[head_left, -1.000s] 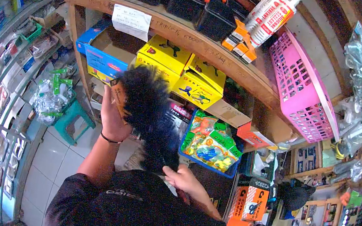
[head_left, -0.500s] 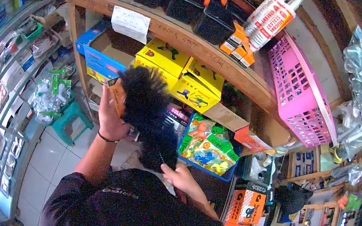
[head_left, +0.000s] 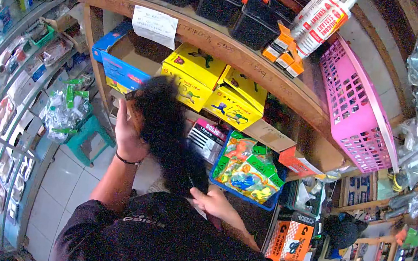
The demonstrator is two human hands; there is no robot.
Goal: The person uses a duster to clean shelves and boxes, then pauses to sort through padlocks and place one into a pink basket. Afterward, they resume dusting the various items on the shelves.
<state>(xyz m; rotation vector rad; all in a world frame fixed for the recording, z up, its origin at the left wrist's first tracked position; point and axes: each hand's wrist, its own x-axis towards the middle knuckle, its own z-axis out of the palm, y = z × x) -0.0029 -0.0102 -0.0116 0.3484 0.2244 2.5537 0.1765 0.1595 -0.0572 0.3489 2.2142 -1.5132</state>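
My right hand (head_left: 213,204) is closed round the thin handle of a black fluffy duster (head_left: 167,119). The duster's dark bristles stand in front of my chest and look blurred. My left hand (head_left: 129,140) is raised, its fingers along the side of a small orange-brown box (head_left: 136,114), with a dark band at the wrist. The duster covers most of that box and lies against it, so its front is hidden. Just beyond the duster are yellow boxes (head_left: 192,77) and a blue open box (head_left: 121,69) on the shelf.
Black bins (head_left: 219,9), silicone sealant tubes (head_left: 319,23) and a pink basket (head_left: 358,109) stand on the wooden shelf top. Lower, a blue tray (head_left: 258,200) holds colourful packets. A green stool (head_left: 90,137) stands on the tiled floor (head_left: 64,179), left, near glass shelving (head_left: 1,148).
The view has shifted slightly, so the shelf appears a little further right. The duster now covers more of the orange-brown box. Both hands keep their hold.
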